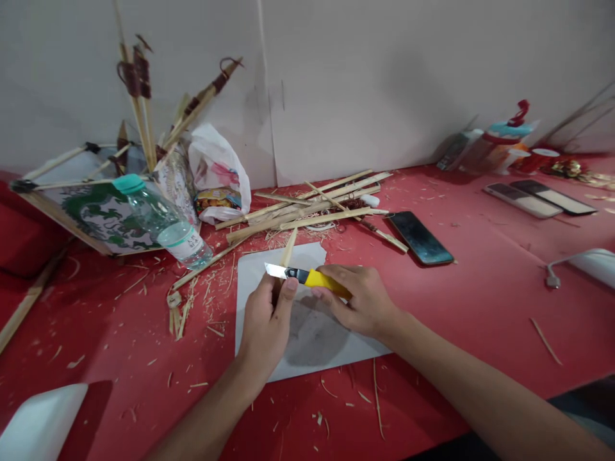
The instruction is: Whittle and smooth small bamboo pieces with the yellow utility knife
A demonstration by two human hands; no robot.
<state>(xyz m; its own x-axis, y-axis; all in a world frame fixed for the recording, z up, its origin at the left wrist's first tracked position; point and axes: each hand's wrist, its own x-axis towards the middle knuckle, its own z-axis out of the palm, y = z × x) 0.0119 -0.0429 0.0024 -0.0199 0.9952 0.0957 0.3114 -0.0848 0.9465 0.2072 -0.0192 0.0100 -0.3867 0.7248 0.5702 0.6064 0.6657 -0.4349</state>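
Observation:
My right hand (pixel 358 298) is closed around the yellow handle of a utility knife (pixel 314 280), its blade pointing left. My left hand (pixel 269 320) grips a pale wooden stick (pixel 290 246) whose tapered tip points away from me. The blade lies across the stick just above my left fingers, and my left thumb rests by the metal blade holder. The lower part of the stick is hidden in my left hand. Both hands are over a grey-white sheet (pixel 307 352) on the red table (pixel 432 384).
Wood strips (pixel 307 208) lie piled behind the sheet, with shavings scattered around. At the left, a water bottle (pixel 166 224) leans by a dragon-patterned lantern frame (pixel 91 221) and a plastic bag (pixel 218 173). A phone (pixel 420 238) lies right of the pile.

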